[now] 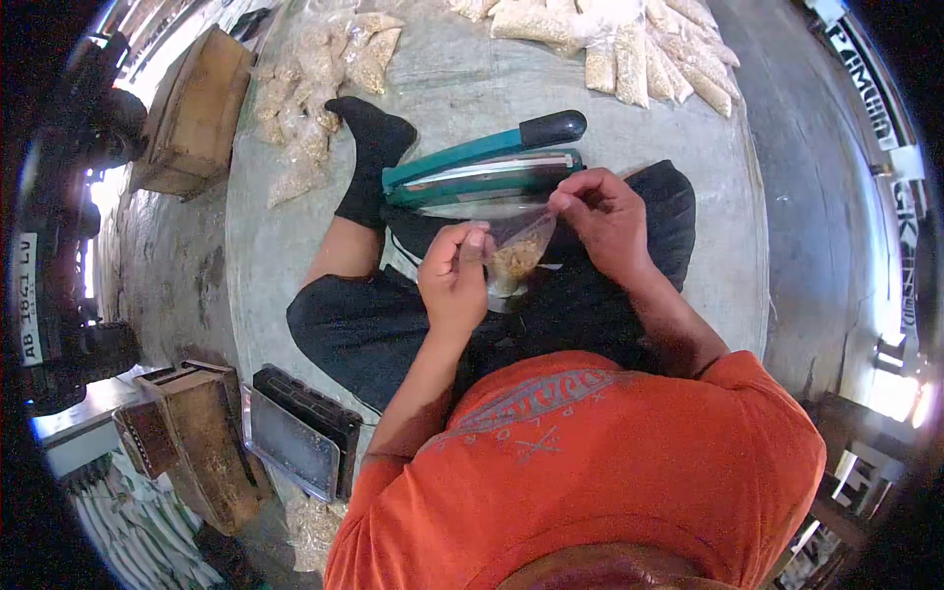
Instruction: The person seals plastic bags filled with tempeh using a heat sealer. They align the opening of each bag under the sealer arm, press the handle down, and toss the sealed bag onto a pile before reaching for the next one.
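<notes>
A small clear plastic bag (519,258) with yellowish-brown bits in its lower part hangs tilted between my hands, over my lap. My left hand (454,280) pinches its left upper corner between thumb and fingers. The right upper corner is in the pinch of my right hand (608,221), so the top edge is stretched between them. Just beyond the bag lies a green bar sealer (482,175), its black-tipped arm (551,129) raised. My right fingertips are close to the sealer's right end.
Filled bags (639,59) are heaped at the far right of the pale mat (452,74), more bags (315,98) at the far left. A wooden box (202,108) stands left. Nearer are another wooden box (206,442) and a black case with a clear lid (295,438).
</notes>
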The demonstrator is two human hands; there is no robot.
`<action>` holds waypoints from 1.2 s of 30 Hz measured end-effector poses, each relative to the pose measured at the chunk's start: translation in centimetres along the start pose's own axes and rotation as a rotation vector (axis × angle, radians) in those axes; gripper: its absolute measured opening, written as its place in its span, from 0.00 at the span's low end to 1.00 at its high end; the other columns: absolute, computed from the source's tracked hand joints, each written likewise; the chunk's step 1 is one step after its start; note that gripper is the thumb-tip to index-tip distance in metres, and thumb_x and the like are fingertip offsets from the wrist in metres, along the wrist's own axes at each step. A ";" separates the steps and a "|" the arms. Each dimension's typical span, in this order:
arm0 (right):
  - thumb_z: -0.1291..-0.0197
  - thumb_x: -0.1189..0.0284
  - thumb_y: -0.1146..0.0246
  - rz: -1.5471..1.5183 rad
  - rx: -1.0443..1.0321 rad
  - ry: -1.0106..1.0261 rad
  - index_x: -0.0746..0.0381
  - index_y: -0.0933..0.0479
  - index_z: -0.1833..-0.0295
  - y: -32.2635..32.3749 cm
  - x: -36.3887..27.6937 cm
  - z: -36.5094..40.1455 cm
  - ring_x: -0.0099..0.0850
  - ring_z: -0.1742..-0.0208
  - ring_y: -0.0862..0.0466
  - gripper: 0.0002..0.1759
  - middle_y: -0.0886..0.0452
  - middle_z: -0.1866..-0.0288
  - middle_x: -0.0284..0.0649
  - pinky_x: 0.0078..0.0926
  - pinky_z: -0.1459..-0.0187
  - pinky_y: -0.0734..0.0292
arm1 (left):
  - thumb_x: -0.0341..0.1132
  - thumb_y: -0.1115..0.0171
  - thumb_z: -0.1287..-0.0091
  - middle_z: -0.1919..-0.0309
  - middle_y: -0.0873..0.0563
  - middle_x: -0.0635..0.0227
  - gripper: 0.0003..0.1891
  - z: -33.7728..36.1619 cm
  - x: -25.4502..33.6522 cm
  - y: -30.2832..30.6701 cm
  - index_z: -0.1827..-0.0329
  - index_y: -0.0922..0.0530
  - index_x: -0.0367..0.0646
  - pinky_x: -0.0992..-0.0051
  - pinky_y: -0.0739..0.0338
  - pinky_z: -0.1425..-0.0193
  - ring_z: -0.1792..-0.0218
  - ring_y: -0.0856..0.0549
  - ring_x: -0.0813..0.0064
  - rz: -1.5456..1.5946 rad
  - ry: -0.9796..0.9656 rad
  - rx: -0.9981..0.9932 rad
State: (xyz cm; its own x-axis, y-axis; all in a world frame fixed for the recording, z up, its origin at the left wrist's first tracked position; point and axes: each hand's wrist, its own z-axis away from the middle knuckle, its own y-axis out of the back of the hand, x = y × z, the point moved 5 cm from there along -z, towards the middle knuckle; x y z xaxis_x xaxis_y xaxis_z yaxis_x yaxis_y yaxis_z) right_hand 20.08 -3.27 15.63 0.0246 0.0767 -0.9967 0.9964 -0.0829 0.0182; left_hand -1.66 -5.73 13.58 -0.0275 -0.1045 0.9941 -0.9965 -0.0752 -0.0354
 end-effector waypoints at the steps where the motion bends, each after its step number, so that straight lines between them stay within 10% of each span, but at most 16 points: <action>1: 0.34 0.76 0.30 -0.033 0.032 -0.003 0.64 0.22 0.49 0.2 0.0 0.1 0.18 0.61 0.19 0.11 0.15 0.60 0.31 0.18 0.56 0.22 | 0.29 0.37 0.25 0.64 0.15 0.71 0.05 0.0 0.1 0.0 0.54 0.16 0.39 0.80 0.24 0.58 0.65 0.18 0.83 -0.048 -0.061 0.012; 12: 0.28 0.76 0.36 0.144 -0.185 -0.098 0.67 0.16 0.52 -0.9 -0.6 0.8 0.23 0.53 0.14 0.06 0.12 0.58 0.37 0.24 0.47 0.19 | 0.28 0.33 0.28 0.63 0.15 0.70 0.05 0.4 1.4 0.4 0.54 0.15 0.36 0.81 0.24 0.58 0.65 0.18 0.82 -0.003 -0.103 0.070; 18: 0.27 0.79 0.39 0.331 -0.131 0.236 0.68 0.17 0.51 -1.6 -2.6 1.2 0.23 0.51 0.14 0.06 0.12 0.54 0.38 0.23 0.46 0.20 | 0.27 0.32 0.29 0.60 0.14 0.68 0.06 0.4 0.7 0.5 0.52 0.15 0.38 0.79 0.20 0.56 0.62 0.15 0.79 -0.070 -0.148 0.054; 20: 0.28 0.71 0.35 -0.120 0.104 0.124 0.62 0.16 0.53 -1.6 -1.0 1.2 0.21 0.54 0.14 0.07 0.12 0.59 0.33 0.25 0.52 0.18 | 0.26 0.33 0.29 0.60 0.14 0.67 0.06 0.2 0.9 0.5 0.52 0.15 0.37 0.80 0.20 0.57 0.62 0.15 0.79 -0.075 -0.190 0.045; 26: 0.28 0.74 0.35 0.105 -0.192 -0.131 0.67 0.16 0.54 -0.6 0.0 0.5 0.22 0.54 0.15 0.06 0.12 0.57 0.36 0.23 0.47 0.20 | 0.25 0.34 0.29 0.61 0.14 0.66 0.05 0.0 1.4 0.6 0.53 0.15 0.36 0.78 0.19 0.60 0.65 0.14 0.78 -0.023 -0.145 0.065; 34: 0.31 0.78 0.35 0.422 -0.184 0.116 0.65 0.15 0.52 0.3 -2.7 -0.6 0.22 0.55 0.13 0.06 0.10 0.57 0.36 0.25 0.54 0.17 | 0.26 0.32 0.30 0.66 0.14 0.68 0.04 -0.7 1.6 1.0 0.55 0.15 0.36 0.79 0.20 0.62 0.67 0.14 0.80 -0.157 -0.174 0.122; 36: 0.33 0.82 0.37 0.702 -0.313 0.548 0.62 0.15 0.48 0.0 -3.8 -0.6 0.21 0.54 0.14 0.12 0.10 0.54 0.36 0.25 0.55 0.18 | 0.26 0.32 0.30 0.65 0.15 0.68 0.04 -0.8 1.7 0.9 0.56 0.15 0.36 0.79 0.20 0.62 0.68 0.15 0.80 -0.130 -0.163 0.116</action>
State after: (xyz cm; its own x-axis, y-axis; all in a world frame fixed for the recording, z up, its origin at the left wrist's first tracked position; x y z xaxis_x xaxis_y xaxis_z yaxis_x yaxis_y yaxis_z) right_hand 20.09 -2.92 19.45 0.5831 0.5734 -0.5755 0.7136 -0.0230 0.7002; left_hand -2.64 -5.20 15.35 0.1226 -0.2443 0.9619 -0.9750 -0.2105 0.0709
